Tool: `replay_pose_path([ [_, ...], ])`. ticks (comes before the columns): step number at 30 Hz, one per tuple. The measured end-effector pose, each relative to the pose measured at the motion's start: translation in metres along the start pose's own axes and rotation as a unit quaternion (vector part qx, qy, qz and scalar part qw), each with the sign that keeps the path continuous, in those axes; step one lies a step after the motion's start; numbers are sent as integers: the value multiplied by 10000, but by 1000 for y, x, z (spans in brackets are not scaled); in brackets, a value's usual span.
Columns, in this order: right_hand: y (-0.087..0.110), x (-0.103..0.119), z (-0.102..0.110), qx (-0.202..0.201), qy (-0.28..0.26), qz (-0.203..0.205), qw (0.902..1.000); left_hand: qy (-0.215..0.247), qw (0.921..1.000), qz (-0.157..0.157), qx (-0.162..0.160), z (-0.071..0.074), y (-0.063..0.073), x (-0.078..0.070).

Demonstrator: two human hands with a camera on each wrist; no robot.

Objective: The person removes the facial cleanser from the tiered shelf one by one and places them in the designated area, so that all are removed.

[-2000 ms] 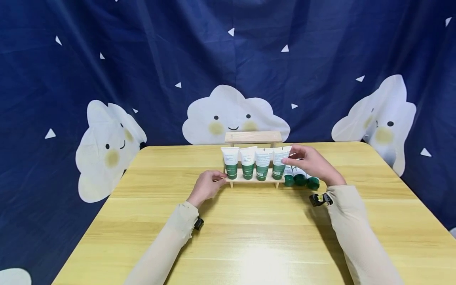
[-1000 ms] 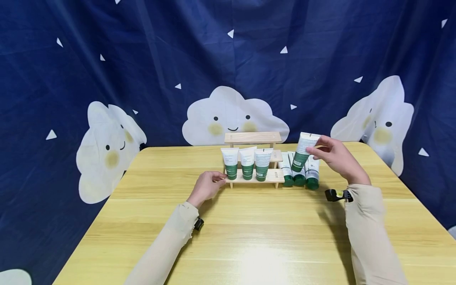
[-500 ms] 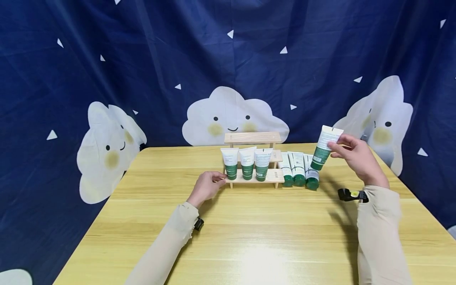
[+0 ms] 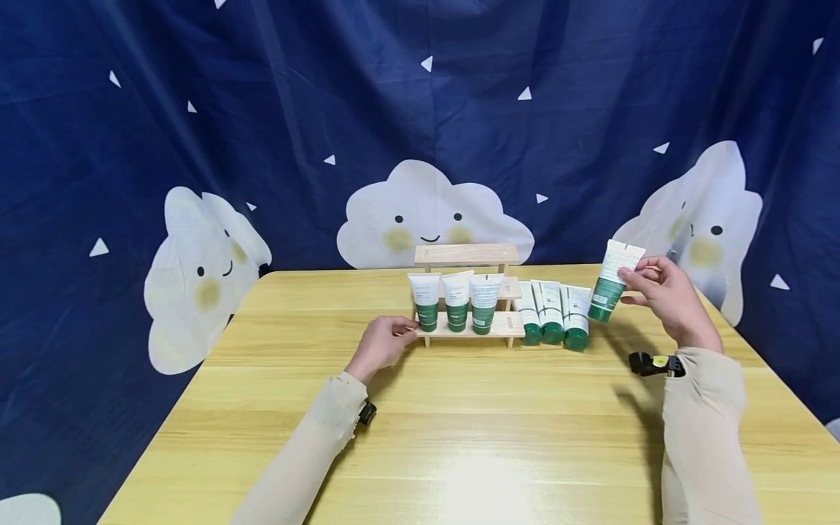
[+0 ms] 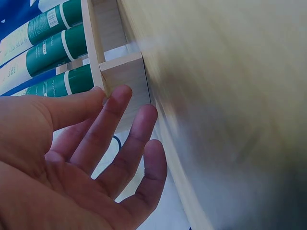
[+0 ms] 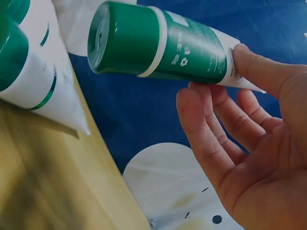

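Navy curtain with white clouds behind a wood-grain table. Three-tier wooden rack near the table's far edge, about mid-width. Left hand pinches the left end of the rack's lowest shelf between thumb and forefinger, other fingers loose. On that shelf, three standing tubes, white over green, caps down, side by side. Three lying tubes on the table just right of the rack, caps toward the near edge. Right hand grips the held tube by its white end, tilted, cap down, raised toward the table's far right corner.
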State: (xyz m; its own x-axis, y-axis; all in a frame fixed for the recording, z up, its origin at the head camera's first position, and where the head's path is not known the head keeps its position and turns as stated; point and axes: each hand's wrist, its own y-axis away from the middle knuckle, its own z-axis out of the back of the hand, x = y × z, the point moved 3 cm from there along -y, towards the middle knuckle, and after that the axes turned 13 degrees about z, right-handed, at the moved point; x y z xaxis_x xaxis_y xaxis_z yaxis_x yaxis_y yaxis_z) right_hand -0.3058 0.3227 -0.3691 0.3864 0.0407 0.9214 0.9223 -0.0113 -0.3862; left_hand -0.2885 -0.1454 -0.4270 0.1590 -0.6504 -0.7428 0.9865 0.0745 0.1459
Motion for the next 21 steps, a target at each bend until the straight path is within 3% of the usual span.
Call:
replay_pose_path([
  [11,6,-28,10,151,296,-769,9965,66,10000,65,11,0,1,-1],
  [17,10,-45,11,461,1075,-1444,9826,25,10000,3,7,1,2,-2],
  [21,12,-54,12,499,1170,-1710,9770,43,10000,-20,11,1,2,-2],
])
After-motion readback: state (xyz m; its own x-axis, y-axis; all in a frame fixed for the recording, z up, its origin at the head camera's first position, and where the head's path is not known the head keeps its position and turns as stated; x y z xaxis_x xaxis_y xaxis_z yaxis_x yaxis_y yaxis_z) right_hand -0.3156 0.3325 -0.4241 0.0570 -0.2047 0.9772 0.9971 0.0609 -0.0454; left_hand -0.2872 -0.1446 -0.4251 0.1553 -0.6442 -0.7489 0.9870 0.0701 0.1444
